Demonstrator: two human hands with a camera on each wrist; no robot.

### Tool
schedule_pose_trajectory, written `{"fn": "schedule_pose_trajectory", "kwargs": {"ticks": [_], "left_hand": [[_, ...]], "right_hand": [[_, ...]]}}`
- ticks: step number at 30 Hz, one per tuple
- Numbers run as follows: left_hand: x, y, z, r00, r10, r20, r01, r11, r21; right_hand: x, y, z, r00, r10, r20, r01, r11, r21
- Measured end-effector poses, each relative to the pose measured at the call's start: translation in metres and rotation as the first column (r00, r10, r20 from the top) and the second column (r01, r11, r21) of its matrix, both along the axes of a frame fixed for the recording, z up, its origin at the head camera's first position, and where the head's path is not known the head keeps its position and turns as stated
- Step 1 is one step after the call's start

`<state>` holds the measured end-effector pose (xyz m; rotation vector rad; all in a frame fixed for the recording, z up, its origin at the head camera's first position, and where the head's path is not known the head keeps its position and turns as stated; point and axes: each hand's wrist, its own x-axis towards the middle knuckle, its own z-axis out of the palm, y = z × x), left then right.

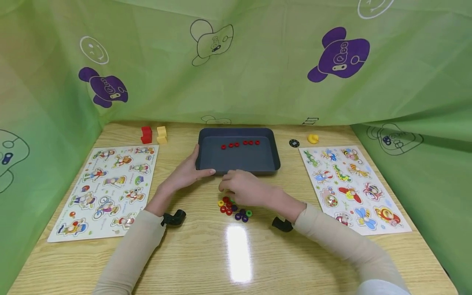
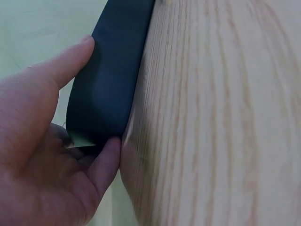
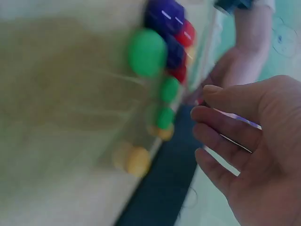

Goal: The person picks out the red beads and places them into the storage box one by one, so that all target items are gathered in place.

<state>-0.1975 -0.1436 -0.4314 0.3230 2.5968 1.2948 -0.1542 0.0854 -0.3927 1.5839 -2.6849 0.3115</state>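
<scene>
A dark grey tray (image 1: 239,161) stands at the far middle of the table, with several red beads (image 1: 237,144) in a loose row toward its back. My left hand (image 1: 187,172) grips its near left corner, thumb along the front rim and fingers at the left side. In the left wrist view, the fingertips reach the lower edge of the tray wall (image 2: 110,70). My right hand (image 1: 245,187) is between the tray and a bead pile (image 1: 241,216) of red, purple, green and yellow pieces. Its thumb and forefinger pinch a small red bead (image 3: 201,101), mostly hidden by the fingertips.
Picture puzzle boards lie at left (image 1: 107,192) and right (image 1: 354,188). Behind the left board stand a red block (image 1: 146,135) and a yellow block (image 1: 162,135). A black disc (image 1: 294,143) and a yellow duck (image 1: 313,138) sit at back right. Green cloth (image 1: 258,94) hangs behind.
</scene>
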Motion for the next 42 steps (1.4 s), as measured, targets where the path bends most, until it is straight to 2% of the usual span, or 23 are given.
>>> {"fn": "schedule_pose_trajectory", "kwargs": {"ticks": [4, 9, 15, 20, 27, 31, 35, 39, 42], "left_hand": [[0.0, 0.001, 0.0, 1.0, 0.002, -0.01, -0.002, 1.0, -0.009], [0.0, 0.003, -0.002, 1.0, 0.008, -0.021, -0.008, 1.0, 0.006], [-0.001, 0.003, -0.003, 1.0, 0.021, -0.018, -0.021, 1.0, 0.001], [0.0, 0.002, 0.0, 1.0, 0.022, -0.008, -0.022, 1.0, -0.015], [0.003, 0.002, 0.002, 1.0, 0.012, -0.003, -0.012, 1.0, -0.016], [0.004, 0.002, 0.001, 1.0, 0.01, -0.001, -0.01, 1.0, -0.012], [0.003, 0.001, 0.0, 1.0, 0.008, -0.003, -0.008, 1.0, -0.009], [0.003, 0.001, 0.001, 1.0, 0.01, -0.005, -0.01, 1.0, -0.025], [0.003, 0.002, 0.001, 1.0, 0.012, -0.002, -0.012, 0.999, -0.031]], "right_hand": [[0.006, -0.004, -0.009, 0.999, 0.007, -0.042, -0.004, 0.998, 0.07], [0.008, -0.006, -0.013, 0.997, 0.014, -0.076, -0.008, 0.997, 0.074], [0.013, -0.007, -0.012, 0.999, 0.027, -0.038, -0.024, 0.997, 0.067], [0.017, -0.008, -0.016, 0.998, 0.037, -0.042, -0.034, 0.998, 0.056], [0.01, -0.007, -0.013, 0.999, 0.024, -0.028, -0.024, 0.999, 0.031], [-0.002, 0.002, 0.002, 0.999, -0.034, -0.006, 0.033, 0.998, -0.044], [-0.027, 0.018, 0.017, 0.988, -0.152, 0.02, 0.154, 0.984, -0.095], [-0.061, 0.04, 0.019, 0.963, -0.269, 0.019, 0.269, 0.956, -0.113], [-0.085, 0.056, 0.013, 0.947, -0.321, 0.023, 0.322, 0.94, -0.115]]}}
